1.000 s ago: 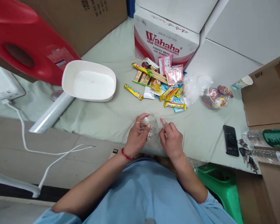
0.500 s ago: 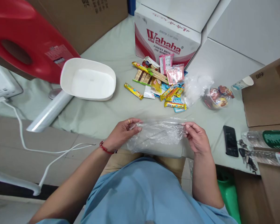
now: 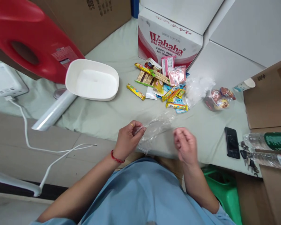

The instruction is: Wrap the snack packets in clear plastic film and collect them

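A clear, crinkled plastic bag (image 3: 155, 126) hangs slack at the table's front edge. My left hand (image 3: 131, 137), with a ring and a red wrist cord, pinches it at its left side between thumb and fingers. Just right of the bag is my right hand (image 3: 185, 145), its fingers curled together and slightly blurred. No plastic shows between them, and a gap separates this hand from the bag. Beyond the hands lies a pile of wrapped snacks (image 3: 167, 79), with a yellow snack stick (image 3: 135, 91) at its left.
A white tub (image 3: 91, 79) stands at left beside a plastic film roll (image 3: 55, 109) and a red jug (image 3: 46, 40). Behind the snacks is a Wahaha carton (image 3: 168, 40). To the right are crumpled clear plastic (image 3: 199, 90), a phone (image 3: 232, 142), keys (image 3: 249, 159) and bottles (image 3: 269, 140).
My right hand has let go of the bag's right side and moved left and slightly down. The bag, stretched between both hands before, now droops from my left hand, which shifted slightly right.
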Demonstrator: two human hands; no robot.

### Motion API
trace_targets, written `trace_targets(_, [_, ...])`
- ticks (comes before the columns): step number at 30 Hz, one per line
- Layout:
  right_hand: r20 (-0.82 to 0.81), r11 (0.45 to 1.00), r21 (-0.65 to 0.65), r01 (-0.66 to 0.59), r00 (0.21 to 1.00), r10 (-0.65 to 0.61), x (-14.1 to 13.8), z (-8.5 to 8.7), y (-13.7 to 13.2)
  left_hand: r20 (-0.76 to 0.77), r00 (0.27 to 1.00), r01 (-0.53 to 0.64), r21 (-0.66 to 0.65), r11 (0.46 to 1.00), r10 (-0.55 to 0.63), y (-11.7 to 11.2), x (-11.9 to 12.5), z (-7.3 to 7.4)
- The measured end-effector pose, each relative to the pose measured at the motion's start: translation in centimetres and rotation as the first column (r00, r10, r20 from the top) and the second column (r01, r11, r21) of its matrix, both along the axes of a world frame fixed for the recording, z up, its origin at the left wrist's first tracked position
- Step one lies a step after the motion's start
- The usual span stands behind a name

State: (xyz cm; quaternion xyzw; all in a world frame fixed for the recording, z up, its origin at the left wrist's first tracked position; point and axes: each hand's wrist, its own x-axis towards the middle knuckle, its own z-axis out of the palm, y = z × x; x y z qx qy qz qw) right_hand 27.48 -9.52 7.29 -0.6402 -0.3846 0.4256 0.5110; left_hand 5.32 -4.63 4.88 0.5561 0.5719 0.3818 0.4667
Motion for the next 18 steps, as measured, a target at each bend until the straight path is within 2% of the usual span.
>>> trace_targets(1, [-0.180, 0.992, -0.100, -0.075, 0.982, 0.056, -1.0, 0.1, 0.1, -0.029, 0.999, 0.021, 0.032, 0.999, -0.020, -0.4, 0.4, 0.1])
trace_targets(3, [-0.484, 0.957, -0.238, -0.164, 0.875, 0.030, -2.6, 0.3, 0.9, -0.086, 0.994, 0.076, 0.105, 0.992, -0.067, -1.2, 1.0, 0.3])
trace_targets(6, [-0.626, 0.950, -0.277, -0.144, 0.777, -0.065, -3.6, 0.4, 2.5, -0.139, 0.981, 0.162, 0.187, 0.969, -0.137, -1.9, 1.6, 0.3])
trace_targets(8, [-0.619, 0.962, -0.256, -0.090, 0.780, -0.092, -3.6, 0.5, 3.1, -0.163, 0.961, 0.254, 0.194, 0.947, -0.225, -2.2, 1.6, 0.1])
trace_targets(11, [-0.537, 0.973, -0.219, -0.076, 0.842, -0.055, -3.4, 0.5, 3.1, -0.209, 0.916, 0.381, 0.183, 0.906, -0.343, -2.2, 1.1, -0.1])
trace_targets(13, [-0.463, 0.970, -0.216, -0.116, 0.886, 0.003, -3.2, 0.3, 2.8, -0.233, 0.933, 0.325, 0.212, 0.922, -0.275, -2.1, 0.8, -0.2])
trace_targets(16, [-0.354, 0.960, -0.217, -0.175, 0.931, 0.090, -3.3, -0.1, 2.5, -0.222, 0.971, 0.151, 0.263, 0.953, -0.092, -1.6, 1.0, 0.0])
trace_targets(18, [-0.278, 0.952, -0.195, -0.237, 0.944, 0.178, -3.5, -0.5, 2.4, -0.191, 0.978, 0.136, 0.258, 0.957, -0.088, -1.3, 1.7, 0.4])
